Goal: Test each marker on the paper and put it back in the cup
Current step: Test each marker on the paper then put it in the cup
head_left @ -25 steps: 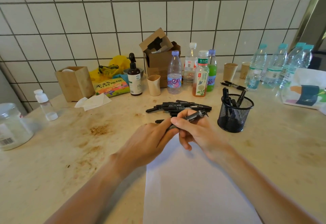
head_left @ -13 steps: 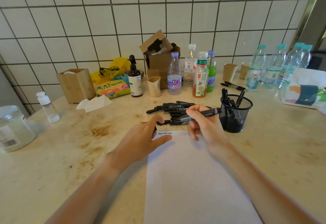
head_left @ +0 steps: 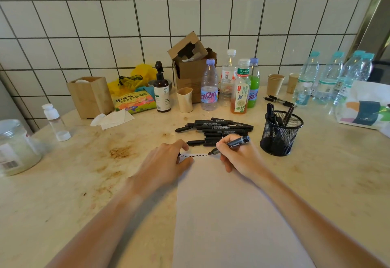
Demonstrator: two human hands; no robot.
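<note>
We see first the wide beige table (head_left: 316,183), stained in places, which stands against a white tiled wall (head_left: 84,25). On the table lies a white sheet of paper (head_left: 232,215), the largest thing in front of us, reaching from the near edge up to the hands. Behind it, along the wall, there are a cardboard box (head_left: 190,65), several plastic bottles (head_left: 209,86) and a wooden holder (head_left: 90,96).

To the right of the paper stands the black mesh cup (head_left: 280,134), upright, with a few markers already inside. Between the cup and the bottles lies a pile of black markers (head_left: 215,129), flat on the table, just beyond the top edge of the paper.

The left hand (head_left: 166,162) rests on the top left corner of the paper, its fingers curled down; we cannot tell if they hold something. The right hand (head_left: 238,156) grips one marker (head_left: 236,144) in its closed fingers, and the tip touches the paper at the end of a short row of black wavy strokes (head_left: 194,156).
</note>
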